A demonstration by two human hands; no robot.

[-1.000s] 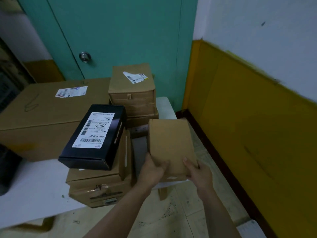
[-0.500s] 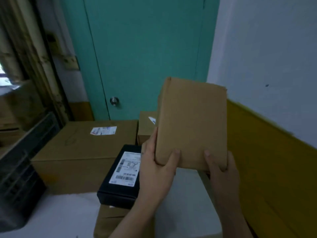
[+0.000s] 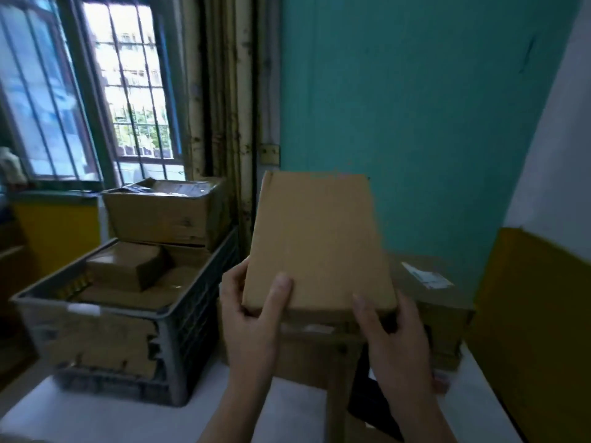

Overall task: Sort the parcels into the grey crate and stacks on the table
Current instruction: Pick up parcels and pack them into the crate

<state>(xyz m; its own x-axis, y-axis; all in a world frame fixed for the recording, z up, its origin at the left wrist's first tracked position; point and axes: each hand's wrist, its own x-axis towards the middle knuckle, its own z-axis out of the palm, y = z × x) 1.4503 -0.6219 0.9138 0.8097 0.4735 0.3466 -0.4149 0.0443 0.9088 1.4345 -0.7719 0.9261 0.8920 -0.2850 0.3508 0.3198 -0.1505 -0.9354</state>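
You are holding a flat, plain brown cardboard parcel (image 3: pixel 316 244) up in front of you, tilted with its broad, unmarked face toward you, above the white table (image 3: pixel 128 420). Your left hand (image 3: pixel 252 318) grips its lower left corner, thumb on the face; your right hand (image 3: pixel 393 343) clasps the lower right edge. To your left on the table stands the grey slatted plastic crate (image 3: pixel 179 343), holding several brown cardboard boxes (image 3: pixel 128 273), with a larger open brown carton (image 3: pixel 166 212) resting across its far rim. Behind the parcel sits a labelled brown cardboard box (image 3: pixel 431 298).
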